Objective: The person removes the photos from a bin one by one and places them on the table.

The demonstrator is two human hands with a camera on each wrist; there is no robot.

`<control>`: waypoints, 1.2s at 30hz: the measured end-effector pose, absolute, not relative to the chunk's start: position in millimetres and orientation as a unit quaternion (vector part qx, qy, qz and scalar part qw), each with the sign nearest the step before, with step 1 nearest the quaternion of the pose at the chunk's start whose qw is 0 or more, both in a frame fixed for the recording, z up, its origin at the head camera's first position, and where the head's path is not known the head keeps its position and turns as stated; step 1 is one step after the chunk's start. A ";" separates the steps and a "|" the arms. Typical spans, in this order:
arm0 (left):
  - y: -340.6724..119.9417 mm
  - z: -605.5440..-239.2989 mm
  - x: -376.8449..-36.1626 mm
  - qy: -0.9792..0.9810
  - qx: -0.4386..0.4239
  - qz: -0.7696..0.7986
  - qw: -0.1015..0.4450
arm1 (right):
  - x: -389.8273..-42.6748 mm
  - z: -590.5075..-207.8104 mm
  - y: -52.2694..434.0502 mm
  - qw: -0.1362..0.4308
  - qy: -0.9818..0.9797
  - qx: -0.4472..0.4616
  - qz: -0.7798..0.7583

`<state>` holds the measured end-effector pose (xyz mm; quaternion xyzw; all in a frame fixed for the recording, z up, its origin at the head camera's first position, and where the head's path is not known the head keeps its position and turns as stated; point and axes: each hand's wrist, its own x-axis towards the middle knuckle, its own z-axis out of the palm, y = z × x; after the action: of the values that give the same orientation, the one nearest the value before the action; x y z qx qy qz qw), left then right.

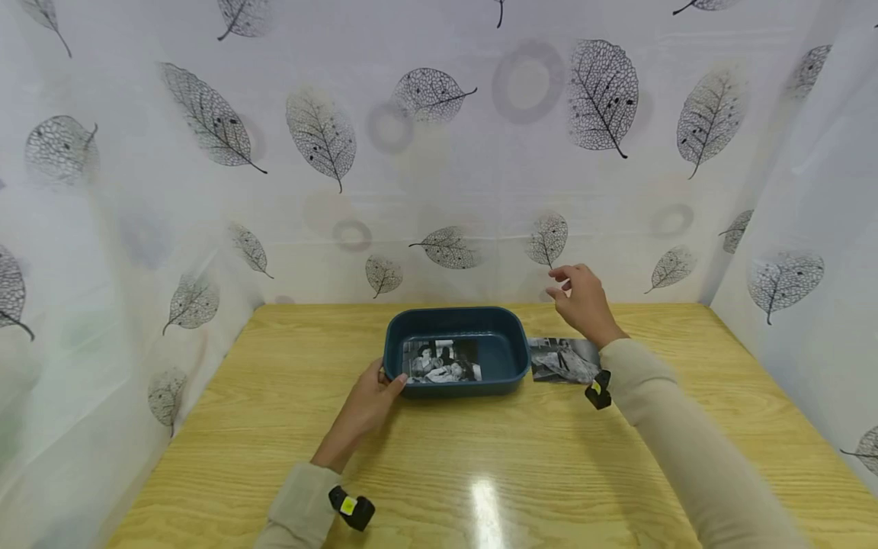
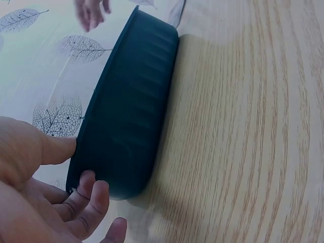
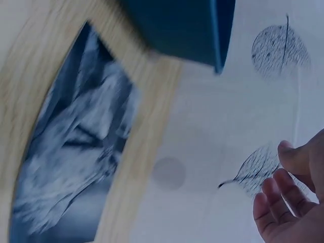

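A dark blue plastic tub (image 1: 504,358) stands mid-table, with a black-and-white photo (image 1: 442,361) lying flat inside it. My left hand (image 1: 373,393) holds the tub's near left corner. Its thumb sits at the rim and its fingers (image 2: 86,195) press the ribbed outer wall of the tub (image 2: 126,111). A second black-and-white photo (image 1: 564,360) lies on the wood just right of the tub. It shows blurred in the right wrist view as the photo (image 3: 76,152) beside the tub (image 3: 182,25). My right hand (image 1: 583,297) hovers above and behind it, fingers loosely spread, holding nothing; this right hand (image 3: 288,202) is lifted clear of the table.
The wooden table (image 1: 480,473) is enclosed by white curtains with a leaf print (image 1: 439,152) at the back and both sides. A bright glare spot lies on the wood near the front edge.
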<state>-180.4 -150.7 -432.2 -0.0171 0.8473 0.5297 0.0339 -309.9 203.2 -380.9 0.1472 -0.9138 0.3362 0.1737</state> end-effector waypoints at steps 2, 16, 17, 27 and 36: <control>-150.8 -431.8 -180.1 0.848 -0.018 0.528 0.032 | -311.0 -377.9 189.6 0.181 -0.907 0.160 0.345; -151.2 -429.8 -181.3 0.849 -0.024 0.527 0.033 | -308.0 -390.4 113.2 0.054 -0.923 0.250 0.287; -151.2 -429.8 -181.5 0.849 -0.025 0.527 0.032 | -307.9 -393.1 110.3 0.032 -0.927 0.254 0.274; -151.6 -430.7 -182.6 0.847 -0.020 0.530 0.037 | -301.4 -417.8 92.2 -0.124 -0.947 0.240 0.176; -151.3 -431.3 -181.8 0.848 -0.026 0.529 0.037 | -300.6 -431.0 86.0 -0.135 -0.953 0.227 0.145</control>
<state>-181.8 -151.3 -431.3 -0.0263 0.8476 0.5288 0.0371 -300.6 86.0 -431.0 0.2268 -0.9535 0.1454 -0.1351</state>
